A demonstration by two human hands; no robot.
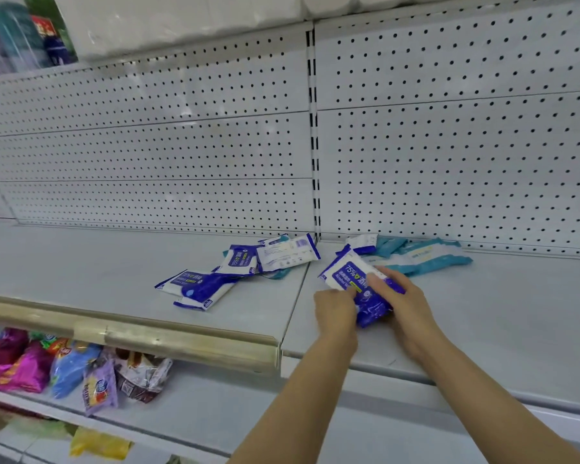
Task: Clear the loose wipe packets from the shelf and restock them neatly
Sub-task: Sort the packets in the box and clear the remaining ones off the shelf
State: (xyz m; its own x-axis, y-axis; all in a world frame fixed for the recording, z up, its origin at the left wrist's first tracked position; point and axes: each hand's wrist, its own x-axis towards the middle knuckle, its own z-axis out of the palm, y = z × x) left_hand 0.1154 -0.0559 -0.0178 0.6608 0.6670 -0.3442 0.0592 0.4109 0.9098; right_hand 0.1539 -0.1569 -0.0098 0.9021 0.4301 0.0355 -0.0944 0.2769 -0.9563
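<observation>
While outstretched, both hands (fingers curled) grip packet (359, 286).

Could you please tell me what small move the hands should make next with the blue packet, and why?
Probably lift the blue packet off the shelf. Both the left hand and the right hand already grip it, while other loose packets and teal packets lie scattered behind, waiting to be gathered.
</observation>
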